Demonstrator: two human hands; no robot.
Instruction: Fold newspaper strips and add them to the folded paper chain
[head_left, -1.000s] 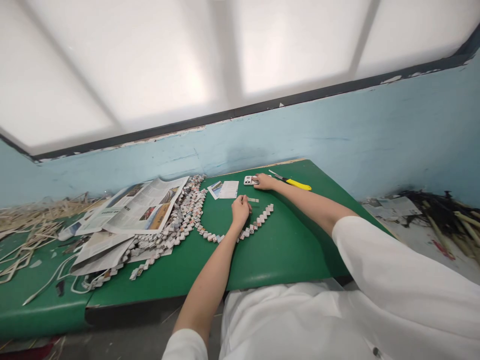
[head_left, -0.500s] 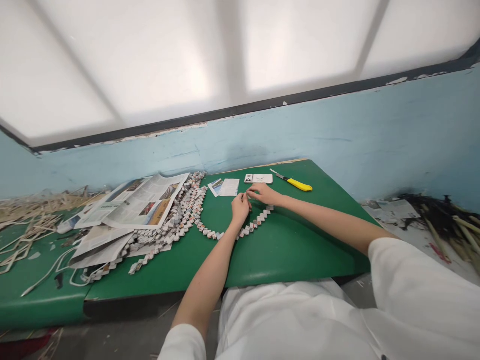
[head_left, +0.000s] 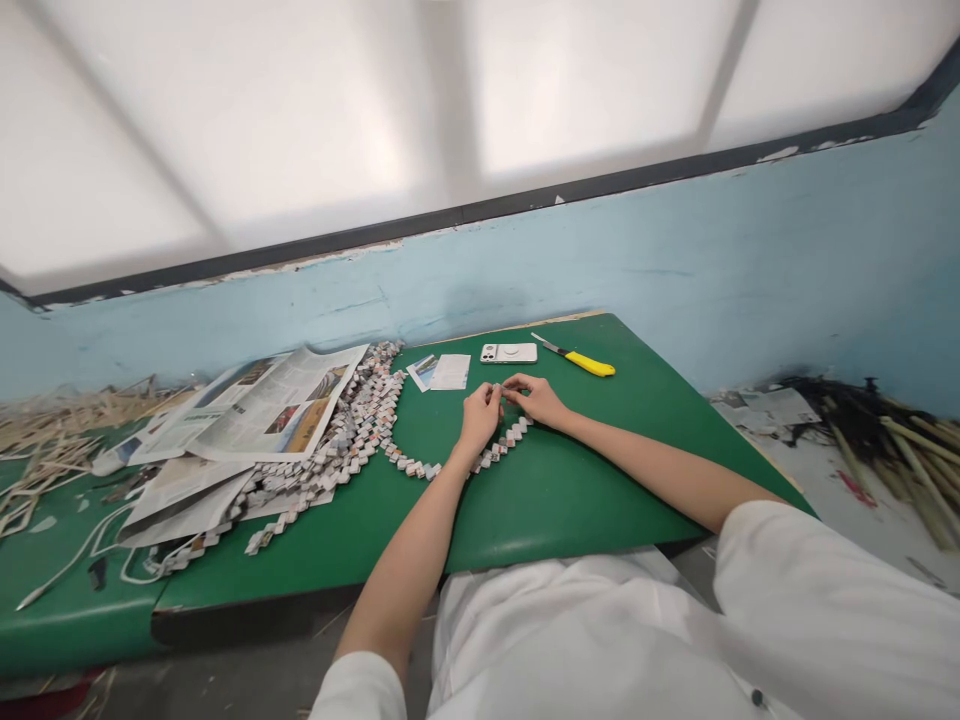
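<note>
Left hand (head_left: 481, 414) and right hand (head_left: 537, 402) pinch a small pale piece (head_left: 498, 388). Around their near side curves a white, zigzag folded-paper chain (head_left: 412, 467).

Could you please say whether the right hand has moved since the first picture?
Yes; the right hand has come off the white phone, toward the person, to the left hand.

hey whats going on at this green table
A person in white has both hands together over the green table, the left hand and right hand meeting at a small piece of paper, mostly hidden by the fingers. A folded-paper chain curves below them, its links running under the left arm. Beyond the hands lie a white phone and a yellow-handled knife.
</note>
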